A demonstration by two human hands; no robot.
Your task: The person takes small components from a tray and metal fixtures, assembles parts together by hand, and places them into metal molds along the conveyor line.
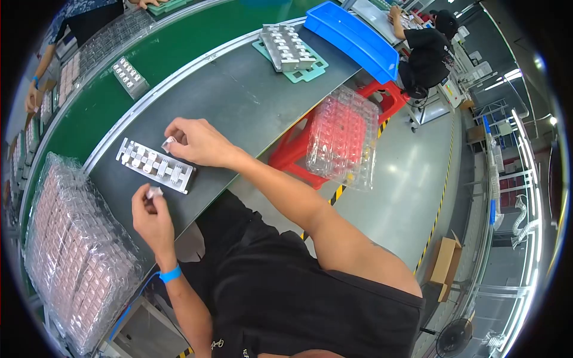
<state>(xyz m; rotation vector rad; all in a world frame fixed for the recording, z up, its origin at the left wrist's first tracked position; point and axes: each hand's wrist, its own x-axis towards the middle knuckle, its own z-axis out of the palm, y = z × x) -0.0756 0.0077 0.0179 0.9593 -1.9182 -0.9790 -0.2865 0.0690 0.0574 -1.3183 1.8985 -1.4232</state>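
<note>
A slotted metal fixture [156, 165] lies on the dark workbench [233, 89] between the fingers of the person's two hands, with white parts seated along it. Just past its far edge, the right hand [200, 142] has thumb and forefinger drawn together on a small shiny piece [169, 143], its other fingers curled in. Just off the near edge, the left hand [154, 222] is loosely bent, thumb and fingertips nearly meeting around a pale piece [154, 192]; the exact shape of either piece is too small to tell. A blue wristband [170, 274] circles the left wrist.

Beside the left fingers, at the bench's end, stands a plastic-wrapped stack of trays [77, 250]. Beyond the right fingers, across the bench edge, another fixture [128, 76] sits on the green belt [173, 51]. Farther along the bench from the right fingers, more metal fixtures [286, 48] rest on a green tray [313, 70], near a blue bin [352, 39]. Behind the right forearm, clear trays [343, 137] lie on a red stool [283, 156]. Well away from both hands, a co-worker in black [427, 56] works at another table, and across the belt a co-worker's hand [31, 98] shows.
</note>
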